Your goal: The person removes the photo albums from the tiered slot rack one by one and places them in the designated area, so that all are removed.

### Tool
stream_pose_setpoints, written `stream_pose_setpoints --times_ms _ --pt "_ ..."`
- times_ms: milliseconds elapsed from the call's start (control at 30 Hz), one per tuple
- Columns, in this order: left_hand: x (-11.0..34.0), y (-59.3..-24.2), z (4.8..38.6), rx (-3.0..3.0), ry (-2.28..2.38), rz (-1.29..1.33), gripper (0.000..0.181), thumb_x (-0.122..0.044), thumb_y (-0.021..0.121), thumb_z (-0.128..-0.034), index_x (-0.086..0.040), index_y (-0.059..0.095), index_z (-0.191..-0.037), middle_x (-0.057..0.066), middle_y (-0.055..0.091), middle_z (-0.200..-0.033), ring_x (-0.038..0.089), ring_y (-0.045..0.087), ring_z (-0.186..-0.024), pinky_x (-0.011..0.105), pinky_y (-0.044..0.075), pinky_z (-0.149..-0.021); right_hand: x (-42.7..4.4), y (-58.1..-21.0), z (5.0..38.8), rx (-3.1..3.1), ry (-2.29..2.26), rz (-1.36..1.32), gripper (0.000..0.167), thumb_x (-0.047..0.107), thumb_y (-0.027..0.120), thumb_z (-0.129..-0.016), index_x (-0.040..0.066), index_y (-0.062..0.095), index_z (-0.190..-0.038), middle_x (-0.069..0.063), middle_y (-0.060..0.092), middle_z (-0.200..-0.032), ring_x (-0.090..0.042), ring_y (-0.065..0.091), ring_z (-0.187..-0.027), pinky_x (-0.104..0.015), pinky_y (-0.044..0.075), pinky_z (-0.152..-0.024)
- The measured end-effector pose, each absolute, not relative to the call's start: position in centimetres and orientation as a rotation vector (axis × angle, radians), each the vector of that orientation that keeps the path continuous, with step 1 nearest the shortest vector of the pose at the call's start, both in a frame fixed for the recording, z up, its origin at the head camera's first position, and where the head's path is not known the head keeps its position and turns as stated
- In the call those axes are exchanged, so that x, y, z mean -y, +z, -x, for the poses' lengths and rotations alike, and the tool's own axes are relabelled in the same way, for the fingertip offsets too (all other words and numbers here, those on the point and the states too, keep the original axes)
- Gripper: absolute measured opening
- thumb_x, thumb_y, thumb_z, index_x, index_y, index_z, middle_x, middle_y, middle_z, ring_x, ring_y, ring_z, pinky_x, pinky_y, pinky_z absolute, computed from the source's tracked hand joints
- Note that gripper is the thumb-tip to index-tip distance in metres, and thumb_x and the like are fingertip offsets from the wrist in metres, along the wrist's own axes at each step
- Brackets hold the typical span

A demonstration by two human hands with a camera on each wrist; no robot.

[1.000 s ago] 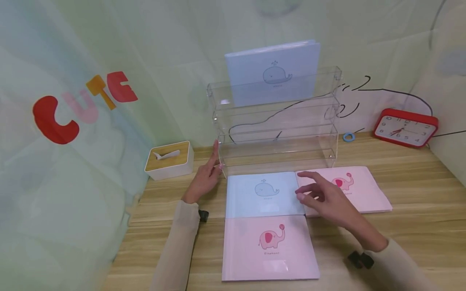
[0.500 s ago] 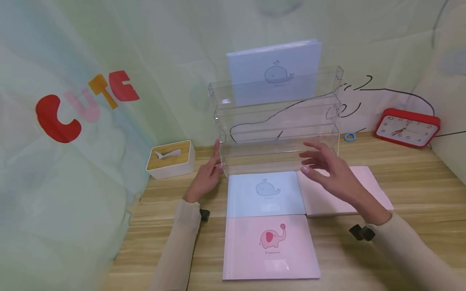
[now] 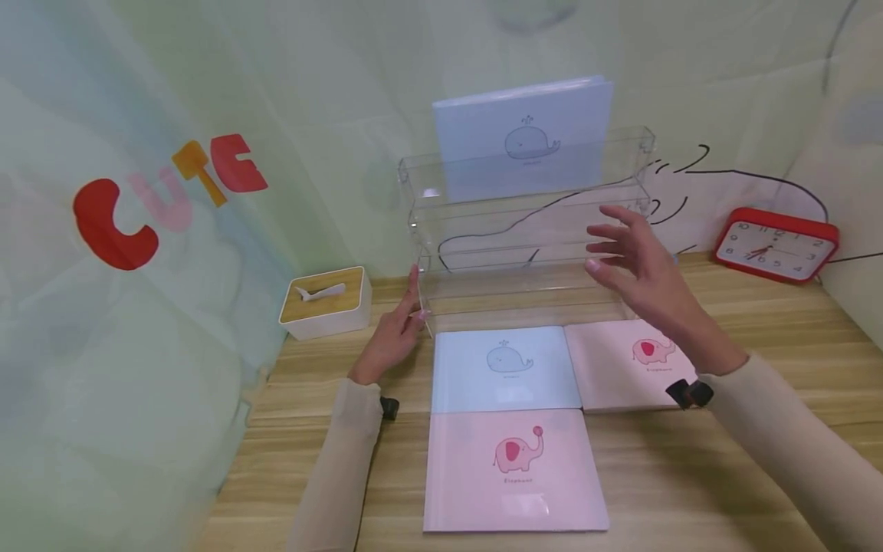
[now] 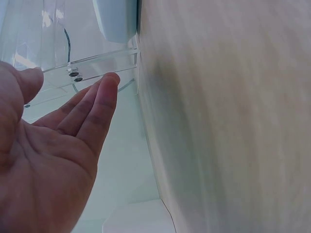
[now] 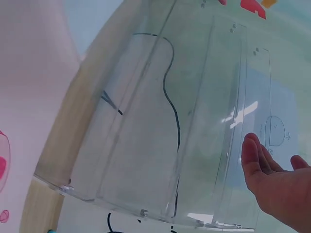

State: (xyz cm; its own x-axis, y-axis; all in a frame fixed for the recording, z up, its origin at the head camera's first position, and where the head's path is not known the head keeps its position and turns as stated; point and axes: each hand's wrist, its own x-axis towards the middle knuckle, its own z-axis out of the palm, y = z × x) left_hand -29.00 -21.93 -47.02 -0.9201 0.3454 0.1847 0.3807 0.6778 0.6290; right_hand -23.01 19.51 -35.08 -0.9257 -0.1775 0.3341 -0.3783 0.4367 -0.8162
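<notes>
A clear acrylic tiered rack (image 3: 524, 284) stands on the wooden table. In its top tier leans a light blue whale-cover book (image 3: 476, 146). My left hand (image 3: 389, 341) touches the rack's left side with its fingers; the left wrist view shows these fingers straight against the side panel (image 4: 104, 64). My right hand (image 3: 645, 268), fingers loosely bent and holding nothing, hovers before the rack's right part. Flat before the rack lie a blue whale book (image 3: 458, 368), a pink elephant book (image 3: 458, 468) nearer me, and another pink elephant book (image 3: 607, 360) at right, partly hidden by my right arm.
A white tissue box (image 3: 327, 318) with a wooden lid sits left of the rack. At the right back stands a red alarm clock (image 3: 776, 245). A printed curtain (image 3: 331, 115) with coloured letters hangs behind and to the left.
My right hand has risen from above the right pink book to the level of the rack's middle tiers, its fingers spreading a little. The left hand has stayed at the rack's side.
</notes>
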Motion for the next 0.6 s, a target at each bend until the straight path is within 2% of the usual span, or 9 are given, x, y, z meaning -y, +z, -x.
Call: stream_pose_setpoints --times_ms 67,133,167,300,500,600 --pt "21.9 -47.0 29.0 2.829 -1.082 0.621 0.085 -0.023 0.048 -0.1158 -0.044 -0.013 -0.17 0.029 0.052 -0.161 0.044 0.065 -0.136 0.062 0.049 -0.118 -19.8 -34.5 23.5 2.454 1.487 -0.471 0.075 0.025 0.069 -0.105 0.034 0.029 -0.167 -0.01 0.052 -0.165 -0.035 0.059 -0.144 -0.024 0.053 -0.114" --pt "21.9 -47.0 29.1 2.827 -1.084 0.628 0.085 -0.023 0.048 -0.1158 -0.043 -0.013 -0.171 0.029 0.05 -0.162 0.044 0.065 -0.136 0.062 0.049 -0.118 -20.0 -33.9 24.0 2.428 1.479 -0.457 0.074 0.028 0.07 -0.104 0.036 0.03 -0.167 -0.009 0.052 -0.166 -0.033 0.059 -0.144 -0.015 0.052 -0.109" --pt "21.9 -47.0 29.1 2.826 -1.082 0.628 0.084 -0.022 0.048 -0.1159 -0.042 -0.013 -0.171 0.029 0.051 -0.161 0.044 0.066 -0.134 0.062 0.05 -0.117 -20.0 -33.6 24.3 2.413 1.483 -0.453 0.074 0.028 0.07 -0.104 0.037 0.03 -0.166 -0.008 0.052 -0.166 -0.032 0.059 -0.145 -0.015 0.052 -0.109" --pt "21.9 -47.0 29.0 2.821 -1.074 0.632 0.084 -0.022 0.048 -0.1158 -0.04 -0.013 -0.171 0.029 0.052 -0.161 0.042 0.068 -0.13 0.061 0.052 -0.114 -20.1 -32.1 25.3 2.374 1.452 -0.439 0.073 0.032 0.07 -0.103 0.038 0.032 -0.165 -0.005 0.051 -0.166 -0.028 0.058 -0.145 -0.029 0.052 -0.117" --pt "21.9 -46.9 29.0 2.809 -1.08 0.656 0.084 -0.022 0.048 -0.1159 -0.039 -0.013 -0.171 0.028 0.048 -0.163 0.044 0.064 -0.138 0.062 0.051 -0.115 -20.1 -30.4 27.0 2.297 1.449 -0.433 0.072 0.031 0.071 -0.103 0.036 0.034 -0.164 -0.005 0.05 -0.167 -0.027 0.057 -0.147 -0.032 0.05 -0.121" --pt "21.9 -47.0 29.0 2.814 -1.079 0.644 0.085 -0.023 0.049 -0.1157 -0.041 -0.013 -0.171 0.028 0.051 -0.161 0.044 0.064 -0.138 0.062 0.051 -0.115 -20.1 -29.7 27.8 2.271 1.455 -0.437 0.07 0.029 0.069 -0.104 0.034 0.034 -0.165 -0.007 0.048 -0.169 -0.028 0.054 -0.149 -0.033 0.047 -0.123"
